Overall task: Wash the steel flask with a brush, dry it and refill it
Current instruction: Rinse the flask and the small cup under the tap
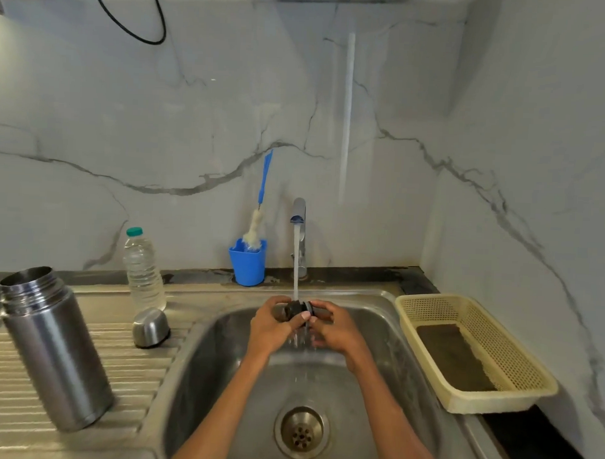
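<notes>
The open steel flask (55, 349) stands upright on the ribbed drainboard at the left, without its lid. Its steel cap (151, 328) rests upside down beside it. Over the sink (376, 321), my left hand (272, 326) and my right hand (337, 330) both hold a small black stopper (296, 308) under the running water from the tap (299, 225). A bottle brush (259, 210) with a blue handle stands bristles-down in a blue cup (247, 265) behind the sink. A clear plastic water bottle (143, 270) with a green cap stands near the wall.
A cream plastic basket (475, 352) with a dark cloth or sponge inside sits on the counter right of the sink. The drain (301, 432) is at the basin's bottom. Marble walls close in behind and on the right. A black cable hangs top left.
</notes>
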